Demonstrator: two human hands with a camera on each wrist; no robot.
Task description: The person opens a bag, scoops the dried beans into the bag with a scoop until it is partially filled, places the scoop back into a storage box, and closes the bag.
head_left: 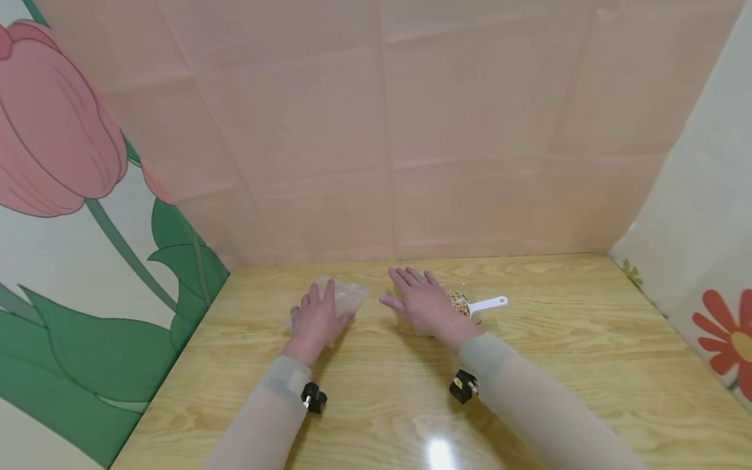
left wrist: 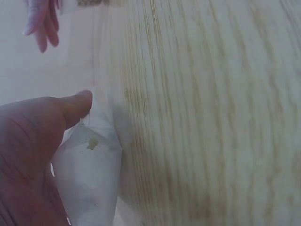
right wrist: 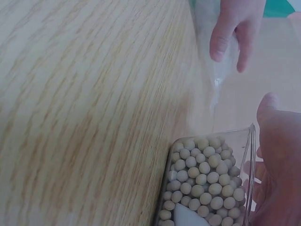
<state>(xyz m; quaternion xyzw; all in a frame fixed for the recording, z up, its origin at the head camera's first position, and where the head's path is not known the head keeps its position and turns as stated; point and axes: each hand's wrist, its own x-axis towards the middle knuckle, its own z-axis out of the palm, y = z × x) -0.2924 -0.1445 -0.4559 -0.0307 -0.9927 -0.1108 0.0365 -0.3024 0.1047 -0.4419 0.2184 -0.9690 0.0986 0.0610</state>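
A clear plastic bag (head_left: 349,296) lies on the wooden table, with the left hand (head_left: 316,321) spread over it. In the left wrist view the bag (left wrist: 91,174) bulges beside the palm, close to the straight thumb. To the right stands a clear box (right wrist: 253,162) filled with small round beige balls (right wrist: 209,176). A white scoop (head_left: 489,304) is stuck into the balls, its handle pointing right. The right hand (head_left: 425,305) hovers at the box's left side, fingers extended, and hides part of it. Whether it touches the box wall cannot be told.
The wood-grain table (head_left: 376,405) ends at a pink cloth backdrop (head_left: 388,130). A tulip-patterned panel (head_left: 64,130) borders the left side, and a pale flowered panel (head_left: 705,215) the right. Each wrist carries a small black camera.
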